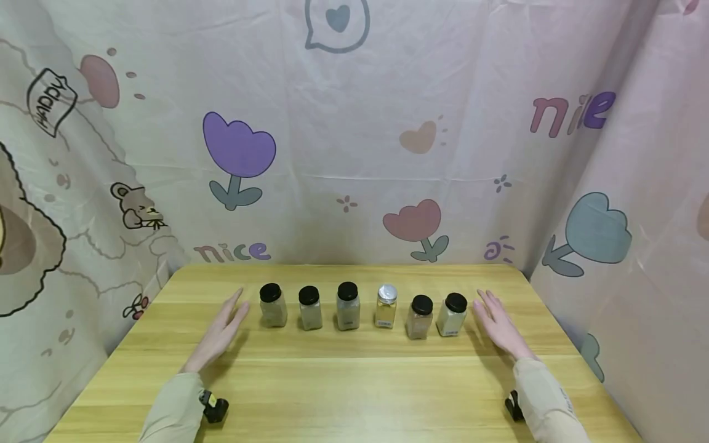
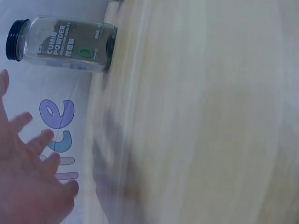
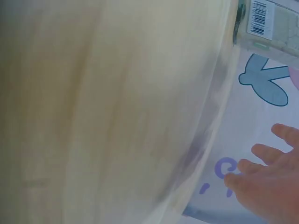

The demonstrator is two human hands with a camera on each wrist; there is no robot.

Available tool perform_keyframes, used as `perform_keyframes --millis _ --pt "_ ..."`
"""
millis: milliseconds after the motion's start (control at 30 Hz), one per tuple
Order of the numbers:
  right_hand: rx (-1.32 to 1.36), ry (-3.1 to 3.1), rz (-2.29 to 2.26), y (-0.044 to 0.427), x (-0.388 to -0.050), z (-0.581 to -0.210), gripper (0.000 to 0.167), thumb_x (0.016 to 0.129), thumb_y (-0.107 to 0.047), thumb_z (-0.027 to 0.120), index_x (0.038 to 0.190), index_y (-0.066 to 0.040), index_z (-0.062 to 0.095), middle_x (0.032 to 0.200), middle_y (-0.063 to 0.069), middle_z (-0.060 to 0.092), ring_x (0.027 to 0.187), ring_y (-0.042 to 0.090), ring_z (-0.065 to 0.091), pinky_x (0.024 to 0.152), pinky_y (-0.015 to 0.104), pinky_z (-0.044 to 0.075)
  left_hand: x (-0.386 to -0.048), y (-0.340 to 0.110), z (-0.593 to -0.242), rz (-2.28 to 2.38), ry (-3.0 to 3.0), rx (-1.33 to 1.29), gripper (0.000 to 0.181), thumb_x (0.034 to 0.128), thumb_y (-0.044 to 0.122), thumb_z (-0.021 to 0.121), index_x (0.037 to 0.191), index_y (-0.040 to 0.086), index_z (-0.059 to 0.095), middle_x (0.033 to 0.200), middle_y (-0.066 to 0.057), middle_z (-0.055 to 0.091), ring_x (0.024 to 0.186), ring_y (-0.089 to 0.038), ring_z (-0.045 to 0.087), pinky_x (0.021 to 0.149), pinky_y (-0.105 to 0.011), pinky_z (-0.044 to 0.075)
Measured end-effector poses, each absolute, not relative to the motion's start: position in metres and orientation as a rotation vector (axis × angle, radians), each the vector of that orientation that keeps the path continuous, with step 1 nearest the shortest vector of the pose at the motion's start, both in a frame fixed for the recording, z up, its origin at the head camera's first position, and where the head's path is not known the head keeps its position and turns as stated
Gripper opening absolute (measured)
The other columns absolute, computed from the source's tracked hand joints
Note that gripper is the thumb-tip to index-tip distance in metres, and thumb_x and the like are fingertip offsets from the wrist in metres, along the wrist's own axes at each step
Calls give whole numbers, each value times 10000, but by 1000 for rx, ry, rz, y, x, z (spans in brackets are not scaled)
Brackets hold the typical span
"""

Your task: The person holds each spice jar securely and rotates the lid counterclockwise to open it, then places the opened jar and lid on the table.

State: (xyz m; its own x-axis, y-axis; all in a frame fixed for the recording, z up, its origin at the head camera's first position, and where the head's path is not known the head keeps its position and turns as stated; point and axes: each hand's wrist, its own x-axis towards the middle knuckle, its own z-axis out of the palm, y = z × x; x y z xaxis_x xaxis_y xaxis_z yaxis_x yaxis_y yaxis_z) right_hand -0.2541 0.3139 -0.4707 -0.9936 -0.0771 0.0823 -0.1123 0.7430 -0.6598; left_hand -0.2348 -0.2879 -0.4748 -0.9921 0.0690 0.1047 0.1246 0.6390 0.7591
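Note:
Several clear spice jars stand upright in a row across the table. My left hand (image 1: 223,332) is held with fingers extended beside the leftmost jar (image 1: 274,311), apart from it. In the left wrist view that black-capped jar (image 2: 77,46) reads "cumin powder". Between the ends stand a smaller black-capped jar (image 1: 311,312), a taller one (image 1: 348,311), a silver-capped jar (image 1: 386,312) with yellow contents and a jar (image 1: 419,323) of pinkish-brown contents. Near the rightmost jar (image 1: 451,321), whose contents are pale, my right hand (image 1: 503,329) is stretched out without gripping anything.
The wooden table (image 1: 354,394) carries the row toward its back edge. A printed curtain (image 1: 332,111) hangs behind it and on both sides. Dark wrist cameras sit at the left sleeve (image 1: 176,403) and right sleeve (image 1: 545,400).

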Motion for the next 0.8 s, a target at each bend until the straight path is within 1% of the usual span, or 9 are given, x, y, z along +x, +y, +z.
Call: perform_keyframes --millis 67,167,233,333,467,600,700,800 --pt "153 -2856 1187 313 -254 -470 677 1097 -442 284 1577 27 191 1631 356 56 1485 593 82 1171 772 71 -236 -285 -474 -1385 -2773 -195 668 1101 435 292 1629 131 18 1681 -246 67 1505 -549 118 1139 -798 128" --pt "144 -2810 1299 311 -254 -468 674 1102 -443 260 1576 31 190 1637 337 87 1488 575 123 1193 739 110 -238 -281 -473 -1517 -2731 -250 667 1108 391 303 1625 110 -12 1684 -231 79 1518 -525 110 1162 -776 123" --pt "136 -2778 1362 310 -253 -467 674 1104 -448 245 1576 30 194 1641 320 116 1493 559 145 1211 711 126 -239 -277 -472 -1636 -2685 -311 689 1105 323 349 1613 47 -27 1673 -262 69 1511 -536 103 1183 -750 107" --pt "136 -2722 1460 308 -253 -466 673 1106 -445 232 1574 38 195 1643 306 136 1503 542 139 1226 692 121 -240 -272 -472 -1813 -2616 -376 749 1074 213 437 1589 -26 -52 1662 -293 7 1510 -544 35 1202 -721 63" --pt "124 -2652 1570 306 -253 -468 678 1107 -447 224 1569 49 197 1647 304 124 1516 530 106 1236 685 93 -243 -267 -472 -1998 -2541 -379 853 1020 130 531 1575 -43 -94 1660 -285 -74 1525 -516 -45 1228 -670 21" --pt "90 -2610 1655 305 -252 -469 688 1104 -458 225 1571 47 188 1653 297 105 1527 517 78 1244 678 71 -246 -263 -474 -2072 -2509 -332 891 996 89 569 1572 -49 -95 1666 -268 -72 1541 -480 -25 1243 -601 32" --pt "67 -2589 1690 304 -252 -469 691 1103 -463 224 1574 42 182 1658 287 95 1532 508 67 1247 675 63 -248 -261 -476 -2100 -2487 -319 899 986 63 580 1568 -59 -94 1664 -268 -70 1541 -475 -24 1244 -583 27" --pt "49 -2581 1700 303 -252 -468 682 1105 -457 208 1575 36 183 1662 277 98 1536 494 83 1254 655 91 -250 -257 -478 -2112 -2467 -312 894 982 48 582 1567 -67 -84 1664 -270 -59 1543 -471 -25 1250 -576 31"
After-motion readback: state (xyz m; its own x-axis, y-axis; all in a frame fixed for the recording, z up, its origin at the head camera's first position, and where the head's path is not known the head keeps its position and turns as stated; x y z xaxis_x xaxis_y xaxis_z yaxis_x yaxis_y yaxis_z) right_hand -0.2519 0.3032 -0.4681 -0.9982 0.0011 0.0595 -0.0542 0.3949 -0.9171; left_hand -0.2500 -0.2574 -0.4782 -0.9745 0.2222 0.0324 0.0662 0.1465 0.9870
